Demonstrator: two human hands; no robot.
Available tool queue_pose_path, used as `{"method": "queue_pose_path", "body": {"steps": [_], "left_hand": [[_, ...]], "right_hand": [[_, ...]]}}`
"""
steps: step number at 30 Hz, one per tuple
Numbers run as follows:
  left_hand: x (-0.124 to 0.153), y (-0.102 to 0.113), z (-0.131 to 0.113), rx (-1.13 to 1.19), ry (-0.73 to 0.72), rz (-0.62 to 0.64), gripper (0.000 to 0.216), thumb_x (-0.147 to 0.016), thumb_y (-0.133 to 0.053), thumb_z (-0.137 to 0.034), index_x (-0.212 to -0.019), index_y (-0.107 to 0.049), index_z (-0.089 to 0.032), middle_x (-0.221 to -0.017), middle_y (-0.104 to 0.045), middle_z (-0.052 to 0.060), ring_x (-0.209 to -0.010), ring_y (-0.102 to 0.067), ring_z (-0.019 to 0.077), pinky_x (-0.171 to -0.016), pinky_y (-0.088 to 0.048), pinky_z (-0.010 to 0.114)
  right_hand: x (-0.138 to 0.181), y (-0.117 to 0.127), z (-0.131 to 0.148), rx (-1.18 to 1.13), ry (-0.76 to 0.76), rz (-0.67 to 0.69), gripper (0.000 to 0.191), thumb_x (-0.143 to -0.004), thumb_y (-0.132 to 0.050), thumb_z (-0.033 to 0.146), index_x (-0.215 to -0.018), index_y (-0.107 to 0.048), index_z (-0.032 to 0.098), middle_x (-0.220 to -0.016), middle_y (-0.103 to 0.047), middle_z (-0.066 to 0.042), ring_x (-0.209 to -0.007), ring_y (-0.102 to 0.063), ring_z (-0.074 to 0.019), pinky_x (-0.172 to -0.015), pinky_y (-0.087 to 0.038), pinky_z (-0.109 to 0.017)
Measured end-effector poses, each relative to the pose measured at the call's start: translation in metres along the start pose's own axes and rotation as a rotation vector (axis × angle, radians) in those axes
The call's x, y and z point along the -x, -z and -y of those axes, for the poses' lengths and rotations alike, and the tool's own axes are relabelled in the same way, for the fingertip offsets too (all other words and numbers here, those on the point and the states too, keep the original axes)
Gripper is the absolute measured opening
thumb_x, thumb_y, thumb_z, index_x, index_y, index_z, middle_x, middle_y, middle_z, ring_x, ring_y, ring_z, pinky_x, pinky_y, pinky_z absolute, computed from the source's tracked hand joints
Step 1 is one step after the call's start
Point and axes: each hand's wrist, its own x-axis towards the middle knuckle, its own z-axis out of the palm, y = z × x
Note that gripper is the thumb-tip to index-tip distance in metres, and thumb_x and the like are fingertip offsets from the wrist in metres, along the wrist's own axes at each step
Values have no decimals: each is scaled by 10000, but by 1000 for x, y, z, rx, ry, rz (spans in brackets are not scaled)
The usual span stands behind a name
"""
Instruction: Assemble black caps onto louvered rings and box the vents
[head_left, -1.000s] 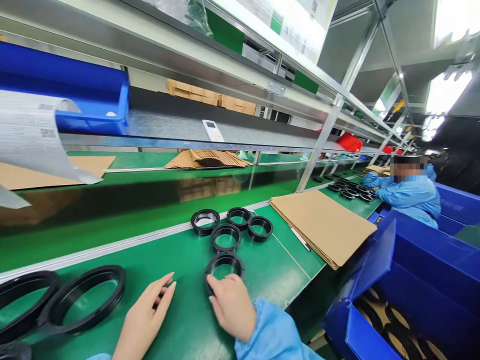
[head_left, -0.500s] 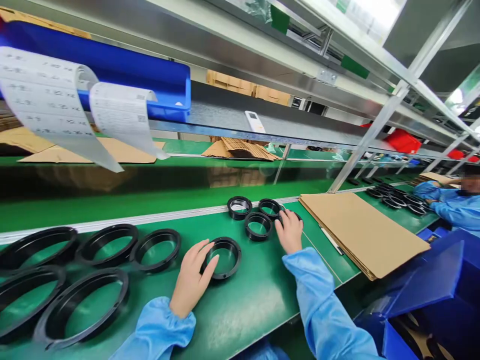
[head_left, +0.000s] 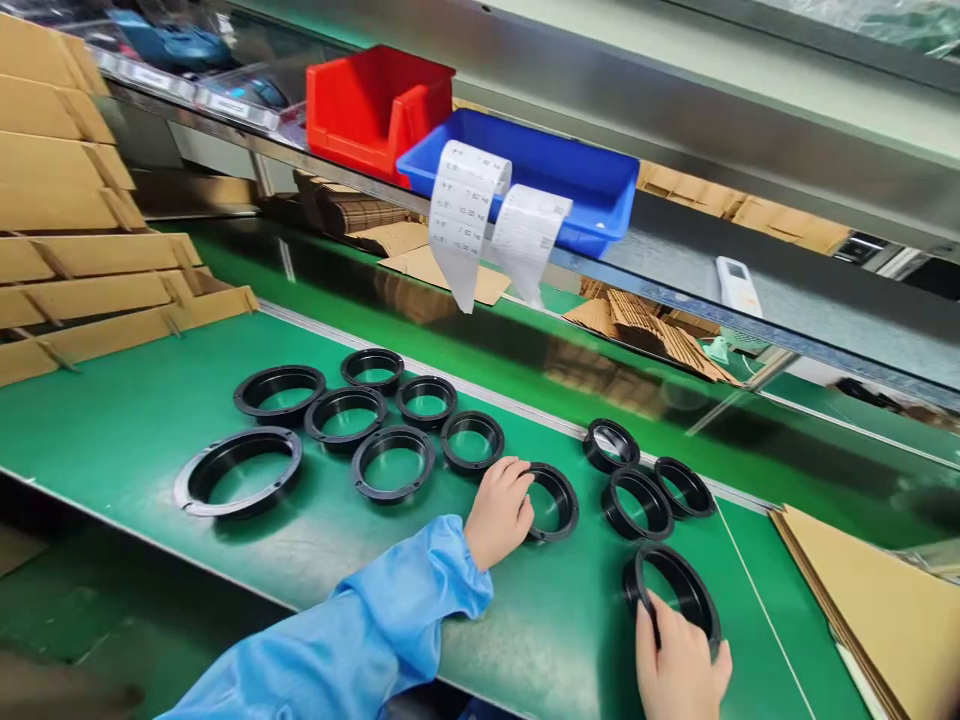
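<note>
Black plastic rings lie on the green bench (head_left: 135, 420). My left hand (head_left: 501, 510), in a light blue sleeve, has its fingers curled on the rim of one mid-size ring (head_left: 559, 500). My right hand (head_left: 679, 665) rests at the near edge, its thumb and fingers gripping the rim of another black ring (head_left: 679, 585). Three smaller rings (head_left: 637, 495) sit just beyond, between my hands and the conveyor edge. To the left lie several larger rings, the biggest a flanged ring (head_left: 238, 472).
Flat cardboard sheets (head_left: 885, 600) lie at the right. Folded cardboard pieces (head_left: 90, 250) are stacked at the far left. A shelf above carries a red bin (head_left: 375, 105), a blue tray (head_left: 540, 175) with hanging paper slips (head_left: 461, 220), and a white remote (head_left: 733, 285).
The view has swung left. My left hand has gone on holding its ring while my right hand drew back from the small rings, now gripping a ring near the front edge.
</note>
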Motion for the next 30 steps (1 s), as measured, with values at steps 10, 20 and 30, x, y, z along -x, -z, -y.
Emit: {"method": "queue_pose_path", "body": {"steps": [10,20,30], "left_hand": [[0,14,-5,30,73,8,448,-689,-451,51,-993,-661,-202,-1196,-675,36,-1145,-524,250,-945,-364,494],[0,18,-2,16,85,-45,420,-648,-465,46,-935,-642,-205,-1117,-680,35,-1101,-536,243,-976,-345,507],[-4,22,2,-41,124,-11,424,-713,-456,20,-1021,-639,-207,-1157,-658,74,-1139,-562,279,-1070,-331,607]], "right_hand": [[-75,22,79,-221,318,-189,220,-1046,-427,306,-1083,-604,181,-873,-673,-68,-800,-628,-214,-1153,-309,-533],[-213,-59,162,-402,322,265,237,-934,-510,180,-1011,-734,172,-989,-733,-96,-998,-634,-264,-1144,-296,-560],[-205,-71,179,-573,408,477,288,-975,-507,306,-1159,-719,238,-1185,-707,-54,-1120,-639,-205,-1125,-396,-423]]}}
